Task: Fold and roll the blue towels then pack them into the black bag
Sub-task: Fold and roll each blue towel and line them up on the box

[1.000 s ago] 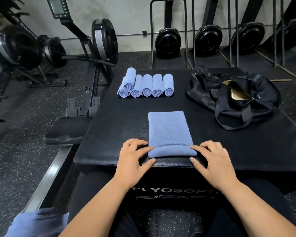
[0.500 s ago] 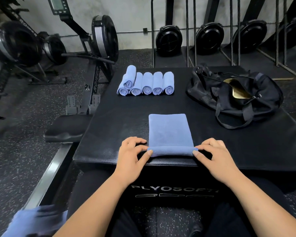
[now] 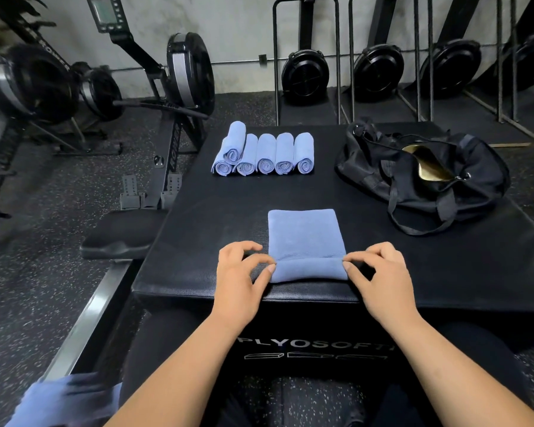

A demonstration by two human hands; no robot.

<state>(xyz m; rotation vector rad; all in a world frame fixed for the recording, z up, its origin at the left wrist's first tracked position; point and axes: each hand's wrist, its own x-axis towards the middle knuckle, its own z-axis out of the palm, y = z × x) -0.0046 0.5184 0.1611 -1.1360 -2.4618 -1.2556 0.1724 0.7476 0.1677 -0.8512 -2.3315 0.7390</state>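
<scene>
A folded blue towel (image 3: 305, 235) lies near the front edge of the black plyo box (image 3: 444, 272), its near end turned into a small roll. My left hand (image 3: 241, 272) pinches the roll's left end, and my right hand (image 3: 379, 272) pinches its right end. Several rolled blue towels (image 3: 265, 152) sit in a row at the back of the box, one stacked on the left pair. The black bag (image 3: 423, 174) lies open at the back right, showing a gold lining.
More blue towels (image 3: 65, 402) lie in a blurred heap at the lower left, off the box. Rowing machines (image 3: 167, 87) stand to the left and upright along the back wall. A padded black seat (image 3: 121, 232) sits beside the box's left edge.
Both hands have rolled the towel's near end away from me, so the roll has grown slightly and the flat part is shorter.
</scene>
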